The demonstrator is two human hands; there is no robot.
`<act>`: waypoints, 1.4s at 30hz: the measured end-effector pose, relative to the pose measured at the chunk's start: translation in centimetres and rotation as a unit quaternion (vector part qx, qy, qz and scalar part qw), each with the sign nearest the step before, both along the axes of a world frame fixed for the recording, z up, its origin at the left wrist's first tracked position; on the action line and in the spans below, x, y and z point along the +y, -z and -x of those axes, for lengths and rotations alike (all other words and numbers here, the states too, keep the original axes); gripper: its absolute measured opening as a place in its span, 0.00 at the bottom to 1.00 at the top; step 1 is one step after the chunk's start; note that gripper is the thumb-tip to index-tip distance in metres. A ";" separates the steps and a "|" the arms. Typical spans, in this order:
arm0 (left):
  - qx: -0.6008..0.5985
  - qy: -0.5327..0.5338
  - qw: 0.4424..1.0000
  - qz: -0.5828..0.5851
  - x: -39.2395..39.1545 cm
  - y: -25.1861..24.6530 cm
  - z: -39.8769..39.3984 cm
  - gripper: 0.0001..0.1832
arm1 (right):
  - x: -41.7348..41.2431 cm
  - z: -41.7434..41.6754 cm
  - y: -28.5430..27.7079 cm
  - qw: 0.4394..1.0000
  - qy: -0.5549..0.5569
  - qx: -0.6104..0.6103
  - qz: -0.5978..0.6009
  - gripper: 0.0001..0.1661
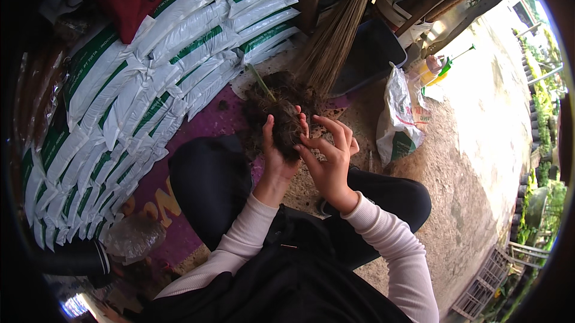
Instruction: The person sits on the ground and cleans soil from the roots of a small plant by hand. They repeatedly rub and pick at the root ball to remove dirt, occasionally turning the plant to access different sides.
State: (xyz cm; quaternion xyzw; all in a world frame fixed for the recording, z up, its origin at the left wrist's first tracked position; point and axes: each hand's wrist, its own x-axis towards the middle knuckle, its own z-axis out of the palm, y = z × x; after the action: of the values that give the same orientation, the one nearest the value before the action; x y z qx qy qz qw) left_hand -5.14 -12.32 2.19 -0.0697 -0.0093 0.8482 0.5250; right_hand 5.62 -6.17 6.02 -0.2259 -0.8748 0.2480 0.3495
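Observation:
A plant's root ball (pixel 285 127), dark with soil and matted with fine roots, lies in my left hand (pixel 279 161), which cups it from below with its fingers showing along the far right side. One green stem (pixel 260 82) sticks out of its far end, up and to the left. My right hand (pixel 332 154) is at the right side of the root ball, thumb and forefinger pinched on its near edge, the other fingers bent and apart. Beneath and beyond it is a heap of loose dark soil and root fibres (pixel 305 87), whose border with the root ball is hard to make out.
Stacked white and green plastic packs (pixel 179 44) rise at the left. A stick broom (pixel 339 40) and a dark dustpan (pixel 368 58) stand beyond the soil. A crumpled white sack (pixel 395 116) and a yellow-and-green spray bottle (pixel 435 71) are at the right. A purple printed sheet (pixel 204 123) covers the ground.

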 end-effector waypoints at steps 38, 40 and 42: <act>0.207 0.050 0.969 0.129 -0.4 0.4 -0.2 0.32 | 3.5 -0.8 -7.1 0.988 -0.086 -0.117 -0.056 0.20; 0.276 0.013 0.951 0.139 0.0 -0.5 -0.5 0.33 | 3.4 -1.0 -7.0 0.987 -0.091 -0.115 -0.070 0.19; 0.323 -0.019 0.933 0.159 0.2 -0.6 -0.6 0.34 | 3.4 -1.3 -6.9 0.977 -0.100 -0.156 -0.103 0.20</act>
State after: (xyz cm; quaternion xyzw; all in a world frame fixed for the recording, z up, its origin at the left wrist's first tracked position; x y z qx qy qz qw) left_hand -4.51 -12.12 2.79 0.1262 0.2943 0.8250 0.4656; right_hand 6.92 -2.79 12.96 -0.1357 -0.9576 0.1521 0.2036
